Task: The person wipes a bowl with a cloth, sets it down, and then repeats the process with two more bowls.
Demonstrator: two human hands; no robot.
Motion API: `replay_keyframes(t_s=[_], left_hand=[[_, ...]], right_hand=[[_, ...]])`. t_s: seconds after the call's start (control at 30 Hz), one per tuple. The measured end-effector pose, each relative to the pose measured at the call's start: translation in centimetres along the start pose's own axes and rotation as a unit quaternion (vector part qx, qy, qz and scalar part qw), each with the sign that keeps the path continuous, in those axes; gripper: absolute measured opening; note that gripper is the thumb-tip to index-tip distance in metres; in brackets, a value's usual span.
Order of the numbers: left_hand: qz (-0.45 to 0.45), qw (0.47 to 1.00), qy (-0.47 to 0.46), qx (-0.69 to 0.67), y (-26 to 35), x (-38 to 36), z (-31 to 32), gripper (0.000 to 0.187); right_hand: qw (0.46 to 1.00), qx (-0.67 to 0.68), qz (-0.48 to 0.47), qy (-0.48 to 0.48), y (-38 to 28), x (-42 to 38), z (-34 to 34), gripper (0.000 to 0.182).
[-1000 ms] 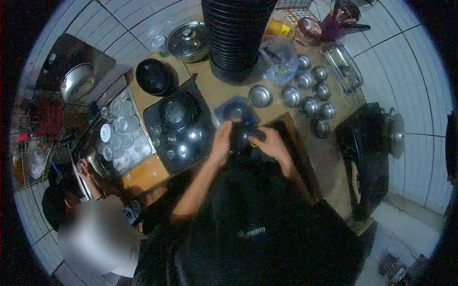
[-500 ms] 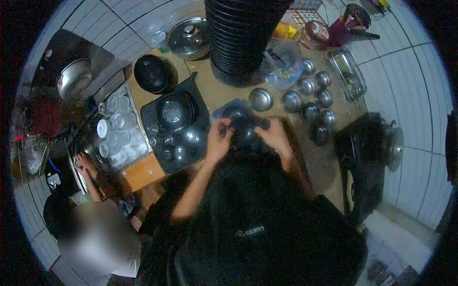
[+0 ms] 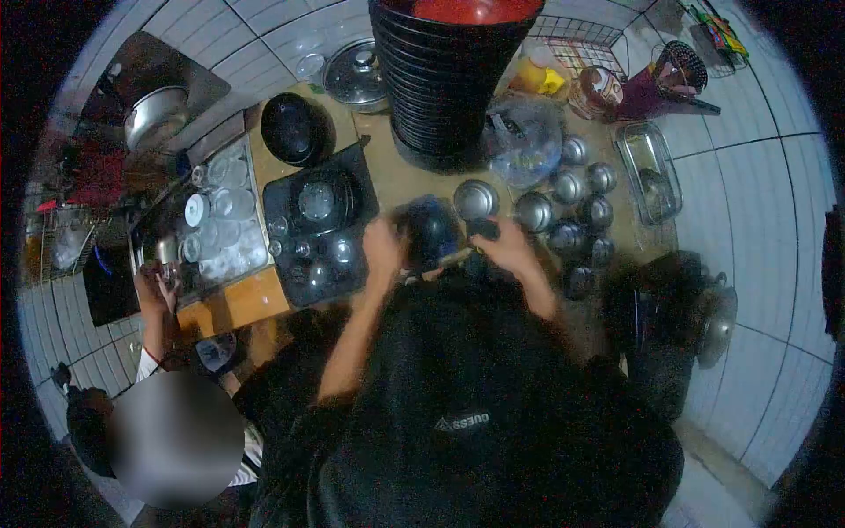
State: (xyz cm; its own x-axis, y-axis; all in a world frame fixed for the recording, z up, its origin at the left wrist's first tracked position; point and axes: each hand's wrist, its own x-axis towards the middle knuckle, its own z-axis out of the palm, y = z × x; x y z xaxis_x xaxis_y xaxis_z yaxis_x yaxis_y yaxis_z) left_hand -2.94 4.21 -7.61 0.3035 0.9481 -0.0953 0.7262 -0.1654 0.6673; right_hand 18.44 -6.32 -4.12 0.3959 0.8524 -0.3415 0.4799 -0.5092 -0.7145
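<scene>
In front of my chest a dark, shiny, bluish-edged thing (image 3: 429, 231) sits on the counter between my hands; its kind is unclear. My left hand (image 3: 385, 251), smeared by motion, is at its left side with the fingers bent. My right hand (image 3: 510, 248) is at its right, thumb and fingers pinched on a small black piece (image 3: 483, 230). A pale narrow strip (image 3: 455, 257) shows just below that pinch. Close beyond my right hand stands a round metal tin (image 3: 476, 201). Left of my left hand lies a black tray (image 3: 280, 195) with glass lids and small jars.
A tall stack of black buckets (image 3: 440, 97) rises at the back. Several metal tins (image 3: 566, 187), a clear plastic bag (image 3: 526, 141) and a glass dish (image 3: 650, 172) are to the right. At left, a co-worker's hand (image 3: 158, 286) is beside a tray of glass jars (image 3: 231, 204).
My left hand has moved slightly left, and the dark thing looks less spread out between my hands. The view has tilted, showing the red inside of the top bucket. The co-worker's arm has shifted.
</scene>
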Motion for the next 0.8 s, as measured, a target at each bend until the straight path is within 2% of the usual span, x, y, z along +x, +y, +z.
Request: replay_keyframes(t_s=[0.07,0.1,0.17,0.3,0.37,0.4,0.43,0.47,0.5,0.6,0.73,0.8], left_hand=[[-0.046,0.997,-0.015,0.064,1.7,0.0,-0.9,0.038],[-0.046,0.997,-0.015,0.067,1.6,-0.1,-0.8,0.038],[0.040,0.990,0.054,0.120,1.3,-0.5,-0.8,0.042],[0.002,0.984,0.034,0.176,1.9,-1.0,-0.7,0.040],[0.082,0.982,0.078,0.153,2.3,-1.3,-0.5,0.034],[0.049,0.981,0.015,0.187,2.4,-1.5,-0.5,0.022],[0.047,0.981,0.015,0.187,2.3,-1.5,-0.2,0.022],[0.030,0.974,-0.044,0.219,1.9,-1.5,0.3,0.019],[0.011,0.963,-0.101,0.249,1.8,-1.5,0.5,0.023],[0.035,0.966,-0.100,0.236,2.2,-1.9,1.2,0.022],[-0.008,0.952,-0.146,0.268,1.9,-1.4,1.9,0.016],[-0.003,0.960,-0.118,0.254,2.4,-1.5,1.5,0.016]], right_hand=[[0.999,0.030,-0.003,-0.033,0.4,-0.1,-0.4,0.046],[0.996,0.059,-0.006,-0.064,0.6,-0.1,-0.6,0.045],[0.995,0.082,-0.030,-0.051,1.2,-0.5,-0.6,0.046],[0.992,0.092,-0.074,-0.036,2.9,-0.6,-0.1,0.048],[0.992,0.103,-0.065,-0.041,3.0,-0.8,-0.4,0.048],[0.992,0.108,-0.056,-0.044,3.0,-1.0,-0.5,0.049],[0.991,0.109,-0.055,-0.046,3.0,-1.1,-0.6,0.049],[0.993,0.097,-0.021,-0.059,2.9,-1.0,-0.7,0.047],[0.994,0.085,0.014,-0.072,2.9,-0.9,-0.9,0.046],[0.993,0.094,-0.008,-0.071,3.7,-0.5,-0.6,0.043],[0.982,0.140,-0.035,-0.124,3.5,0.0,-1.0,0.043],[0.986,0.121,-0.074,-0.081,4.9,0.6,0.0,0.047]])
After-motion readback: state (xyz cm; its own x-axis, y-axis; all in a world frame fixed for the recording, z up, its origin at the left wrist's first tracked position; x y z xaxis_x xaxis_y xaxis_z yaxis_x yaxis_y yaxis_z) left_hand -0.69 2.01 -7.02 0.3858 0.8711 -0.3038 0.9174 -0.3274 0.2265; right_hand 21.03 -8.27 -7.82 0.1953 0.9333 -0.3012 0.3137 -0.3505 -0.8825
